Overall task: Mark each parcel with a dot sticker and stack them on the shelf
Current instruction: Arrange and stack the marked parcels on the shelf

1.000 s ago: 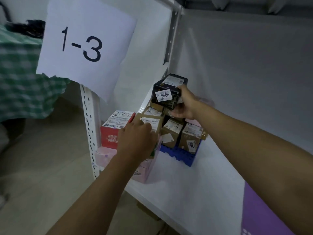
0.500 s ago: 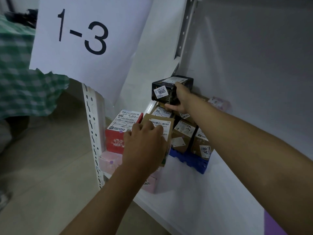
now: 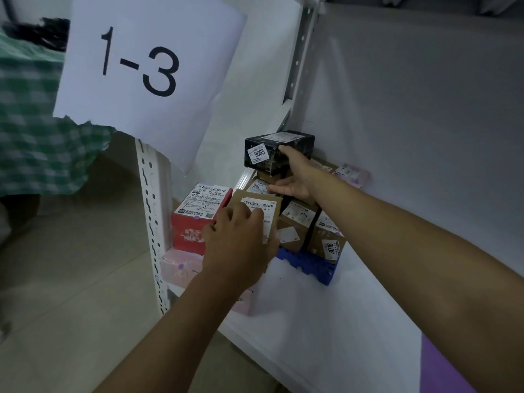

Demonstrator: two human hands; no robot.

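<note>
Right hand (image 3: 295, 177) steadies the black box (image 3: 279, 150) atop the stack, fingers spread on its near side; left hand (image 3: 241, 239) grips the brown box (image 3: 259, 211) directly below-left.

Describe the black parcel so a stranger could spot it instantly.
Find the white shelf under the "1-3" sign. At the back of its parcel pile, the black parcel sits highest, touched by the right hand. Only it is black, tagged 9665.
</note>
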